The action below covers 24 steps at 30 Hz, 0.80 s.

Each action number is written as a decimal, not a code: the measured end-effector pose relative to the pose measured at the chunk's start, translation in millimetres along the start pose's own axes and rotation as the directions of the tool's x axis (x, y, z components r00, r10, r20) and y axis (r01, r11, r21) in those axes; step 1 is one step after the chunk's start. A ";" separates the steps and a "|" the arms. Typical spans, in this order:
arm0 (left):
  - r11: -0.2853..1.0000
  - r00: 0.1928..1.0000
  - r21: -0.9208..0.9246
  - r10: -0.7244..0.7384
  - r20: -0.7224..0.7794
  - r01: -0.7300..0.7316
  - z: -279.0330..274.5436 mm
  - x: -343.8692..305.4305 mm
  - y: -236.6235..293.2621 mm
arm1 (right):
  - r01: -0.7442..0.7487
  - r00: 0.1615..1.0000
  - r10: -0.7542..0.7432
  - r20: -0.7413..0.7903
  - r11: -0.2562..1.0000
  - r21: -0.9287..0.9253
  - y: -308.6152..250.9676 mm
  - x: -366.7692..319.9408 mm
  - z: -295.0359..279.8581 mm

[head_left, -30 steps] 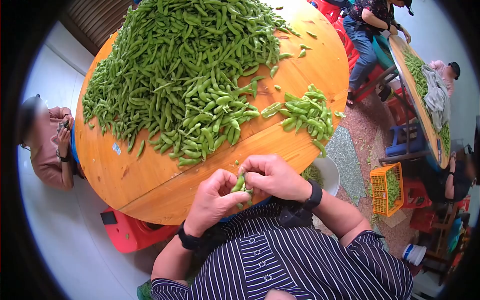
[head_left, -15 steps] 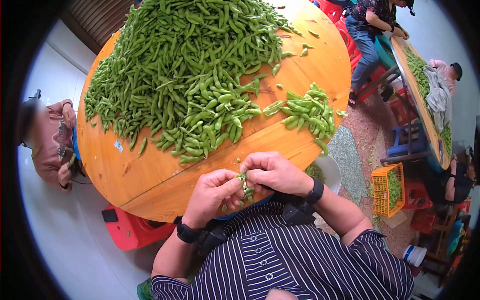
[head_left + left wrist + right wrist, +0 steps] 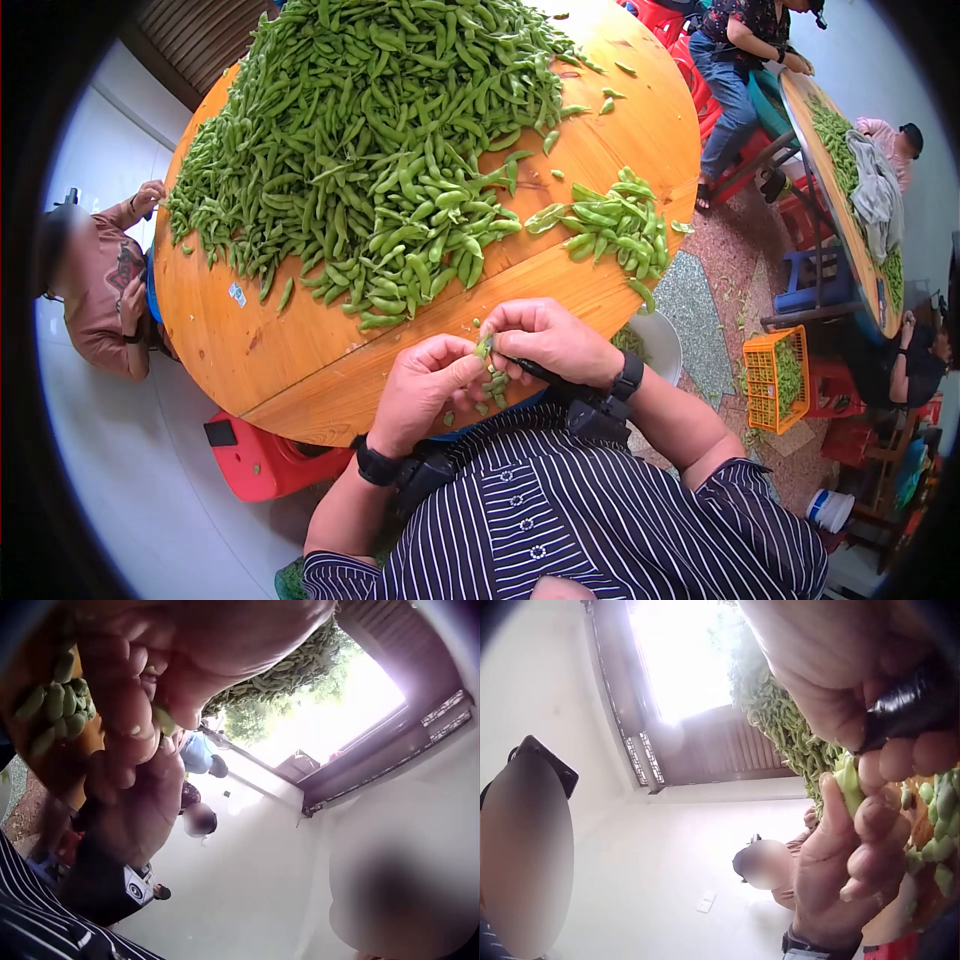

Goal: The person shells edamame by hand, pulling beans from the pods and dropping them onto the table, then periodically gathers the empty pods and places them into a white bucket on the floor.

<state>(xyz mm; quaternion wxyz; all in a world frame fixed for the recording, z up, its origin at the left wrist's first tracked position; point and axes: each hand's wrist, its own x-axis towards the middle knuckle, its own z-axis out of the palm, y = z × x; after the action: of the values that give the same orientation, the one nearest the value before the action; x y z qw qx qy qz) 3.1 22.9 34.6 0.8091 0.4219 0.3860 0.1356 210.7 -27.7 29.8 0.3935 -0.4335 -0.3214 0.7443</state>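
Note:
Both hands meet at the near table edge in the head view. The left hand pinches a green pod between thumb and fingers. Against the pod's other end are the fingertips of the right hand, whose curled fingers also grip a black tool, plainest in the right wrist view. The tool's tip is hidden. Loose green beans lie just below the fingers. A large heap of pods covers the far part of the table, with a smaller pile of pods to its right.
The round wooden table has a red stool at its left and a pale basin at its right edge. A seated person is across on the left. An orange crate stands on the floor; more people surround another table.
The pod between the fingers is turned and gripped differently than a second ago, and the hands have shifted slightly. The person on the left has raised a hand to the table edge.

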 end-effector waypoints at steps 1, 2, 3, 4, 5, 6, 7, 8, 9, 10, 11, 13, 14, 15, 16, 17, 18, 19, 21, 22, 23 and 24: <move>0.996 0.996 0.065 0.067 -0.052 -0.064 0.7 -1.2 -1.3 | 0.028 0.999 -0.028 -0.016 1.000 -0.008 1.5 0.4 1.0; 0.984 0.986 0.131 0.137 -0.099 -0.123 1.6 -1.6 -2.7 | 0.028 0.999 -0.028 -0.017 1.000 -0.007 3.5 0.9 2.2; 0.984 0.986 0.131 0.135 -0.098 -0.122 3.2 -2.0 -2.3 | 0.061 0.998 -0.062 -0.031 0.997 -0.040 5.5 1.7 3.5; 0.980 0.982 0.154 0.146 -0.123 -0.126 5.3 -3.3 -1.1 | 0.094 0.994 -0.097 -0.043 0.993 -0.073 7.1 2.2 4.2; 0.975 0.976 0.177 0.157 -0.148 -0.130 7.0 -3.9 -0.5 | 0.093 0.994 -0.096 -0.043 0.993 -0.072 8.2 2.7 4.2; 0.976 0.976 0.177 0.157 -0.149 -0.130 7.5 -2.8 -3.6 | 0.105 0.993 -0.108 -0.048 0.992 -0.072 9.2 3.1 4.1; 0.938 0.954 0.278 0.256 -0.156 -0.207 7.5 -1.1 -8.7 | 0.116 0.991 -0.120 -0.053 0.991 -0.072 9.7 3.4 3.9; 0.884 0.923 0.377 0.354 -0.152 -0.277 8.0 -0.1 -10.9 | 0.116 0.991 -0.120 -0.053 0.991 -0.072 8.9 2.9 4.5; 0.885 0.923 0.376 0.352 -0.152 -0.275 8.3 -0.6 -10.7 | 0.108 0.992 -0.114 -0.062 0.990 -0.087 7.7 1.9 5.5; 0.744 0.879 0.576 0.469 -0.091 -0.337 10.0 -2.2 -7.4 | 0.100 0.992 -0.108 -0.072 0.990 -0.103 7.4 1.2 6.1; 0.557 0.826 0.740 0.564 -0.003 -0.377 11.4 -3.4 -4.5 | 0.099 0.992 -0.106 -0.072 0.990 -0.102 8.4 1.4 5.9; 0.523 0.809 0.756 0.587 0.014 -0.392 14.8 -3.6 -1.3 | 0.111 0.988 -0.123 -0.091 0.986 -0.126 11.5 2.5 5.7; 0.486 0.790 0.772 0.612 0.033 -0.409 15.6 -3.4 -0.8 | 0.110 0.988 -0.122 -0.091 0.986 -0.126 12.5 3.0 5.6; 0.487 0.790 0.772 0.612 0.032 -0.409 15.1 -2.9 -1.7 | 0.126 0.985 -0.139 -0.098 0.983 -0.131 13.3 3.6 5.6; 0.554 0.814 0.733 0.581 0.000 -0.395 13.9 -1.9 -3.4 | 0.141 0.982 -0.156 -0.104 0.981 -0.136 13.8 4.1 6.1; 0.617 0.837 0.689 0.547 -0.030 -0.379 13.1 -1.0 -5.2 | 0.141 0.982 -0.156 -0.104 0.981 -0.136 13.7 4.2 7.2; 0.618 0.837 0.689 0.546 -0.029 -0.379 12.8 -0.4 -6.9 | 0.141 0.978 -0.167 -0.127 0.972 -0.188 13.1 4.2 8.8; 0.654 0.853 0.666 0.520 -0.052 -0.359 12.7 0.1 -8.6 | 0.140 0.972 -0.179 -0.150 0.961 -0.240 13.0 4.3 10.1; 0.691 0.868 0.640 0.491 -0.074 -0.336 12.1 0.8 -10.6 | 0.184 0.953 -0.244 -0.178 0.936 -0.300 17.3 6.9 11.0; 0.735 0.890 0.604 0.447 -0.092 -0.308 10.9 0.8 -11.2 | 0.224 0.930 -0.309 -0.199 0.906 -0.360 19.4 8.1 11.1; 0.777 0.909 0.565 0.402 -0.108 -0.277 9.8 0.6 -11.1 | 0.223 0.930 -0.308 -0.198 0.906 -0.359 20.0 8.4 10.4; 0.778 0.909 0.565 0.402 -0.109 -0.276 9.4 -0.6 -9.2 | 0.222 0.931 -0.311 -0.193 0.899 -0.378 20.0 8.2 9.3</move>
<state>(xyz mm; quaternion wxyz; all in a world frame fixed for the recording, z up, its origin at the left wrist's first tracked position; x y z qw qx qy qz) 8.7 11.5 31.0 0.5713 0.6761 0.4137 0.2127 193.6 -31.5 14.1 0.4459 -0.5378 -0.4534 0.5535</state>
